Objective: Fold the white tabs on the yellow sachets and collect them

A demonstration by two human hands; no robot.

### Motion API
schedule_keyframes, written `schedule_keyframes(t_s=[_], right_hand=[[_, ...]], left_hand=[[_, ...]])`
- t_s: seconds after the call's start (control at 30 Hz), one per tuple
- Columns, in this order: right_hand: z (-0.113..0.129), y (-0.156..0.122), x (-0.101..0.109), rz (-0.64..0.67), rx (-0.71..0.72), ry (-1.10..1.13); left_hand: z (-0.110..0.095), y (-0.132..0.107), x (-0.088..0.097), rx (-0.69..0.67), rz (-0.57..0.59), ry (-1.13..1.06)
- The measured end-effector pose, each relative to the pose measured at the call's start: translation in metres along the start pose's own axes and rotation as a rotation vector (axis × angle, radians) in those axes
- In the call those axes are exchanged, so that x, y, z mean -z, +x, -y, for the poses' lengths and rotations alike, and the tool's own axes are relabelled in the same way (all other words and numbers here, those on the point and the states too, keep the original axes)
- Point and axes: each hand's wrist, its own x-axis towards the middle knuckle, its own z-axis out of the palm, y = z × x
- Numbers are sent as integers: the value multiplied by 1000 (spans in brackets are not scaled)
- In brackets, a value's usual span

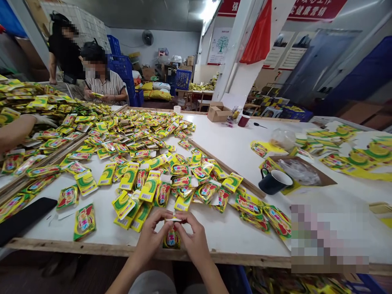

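At the front edge of the white table (116, 241), a small yellow and green printed box (172, 240) stands between my two hands. My left hand (152, 229) pinches the box's upper end from the left, thumb and fingers bent. From the other side my right hand (194, 232) grips the same end, its thumb close to the left one. A white flap shows at the top between the fingertips; parts of the box are hidden behind them. Just beyond lies a loose heap of similar boxes (150, 185), some with white flaps sticking out.
Wooden strips (226, 166) divide the table. On the right are a dark mug (275, 182), an open carton (326, 179) holding clear plastic and stacked printed card (361, 157). A black flat object (27, 218) lies left. A co-worker's arm (16, 132) reaches in; two people are behind.
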Motion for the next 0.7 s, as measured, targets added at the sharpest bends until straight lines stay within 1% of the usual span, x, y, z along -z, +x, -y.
schedule_keyframes(t_s=[0.07, 0.2, 0.33, 0.47, 0.6, 0.7], right_hand=[[5, 0, 1, -25, 3, -5], [11, 3, -1, -82, -29, -54], [12, 8, -1, -68, -67, -106], [12, 11, 1, -60, -76, -132], [11, 12, 1, -45, -78, -145], [10, 13, 0, -46, -86, -150]], left_hand=[[-3, -2, 0, 13, -21, 15], [-4, -2, -5, 99, -83, -7], [-4, 2, -8, 96, -115, 15], [-6, 7, -7, 68, -79, 91], [-4, 6, -2, -13, -10, 175], [-1, 4, 0, -67, 3, 216]])
